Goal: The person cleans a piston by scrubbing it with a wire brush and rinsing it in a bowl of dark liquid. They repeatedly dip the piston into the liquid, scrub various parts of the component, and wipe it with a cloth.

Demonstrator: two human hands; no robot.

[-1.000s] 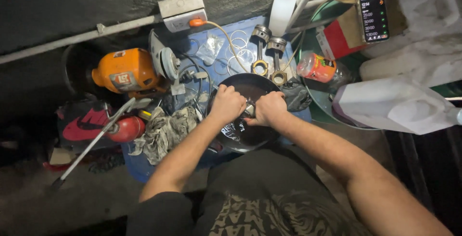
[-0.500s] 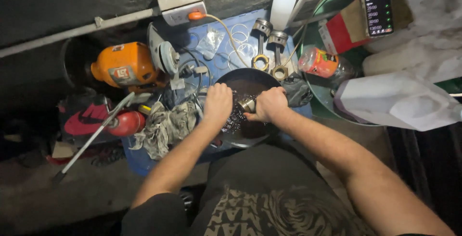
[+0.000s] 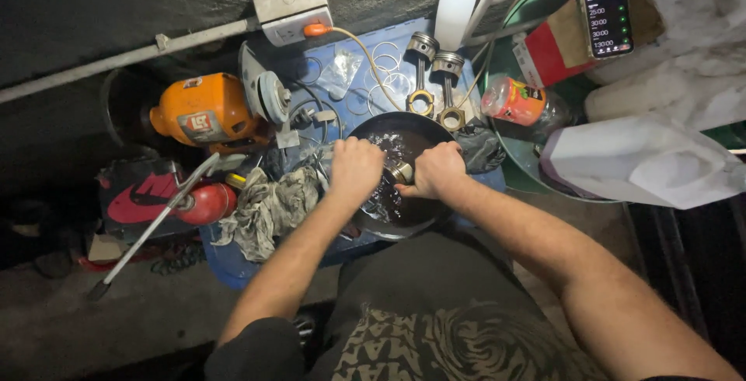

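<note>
The pan (image 3: 404, 128) sat on the desk (image 3: 365, 70), in front of the person. Both hands were over the pan: the left hand (image 3: 353, 171) at its left edge, the right hand (image 3: 437, 171) at its right, with a small metal part (image 3: 401, 172) between them. Behind the pan lay two pistons with rods (image 3: 434, 78), and behind those stood a bottle (image 3: 454, 4). Left of the pan lay a rag (image 3: 268, 206), and farther left and behind, a grinder (image 3: 210, 109). Right of the pan lay a can (image 3: 513, 101) on its side, with a phone (image 3: 605, 12) farther behind it.
</note>
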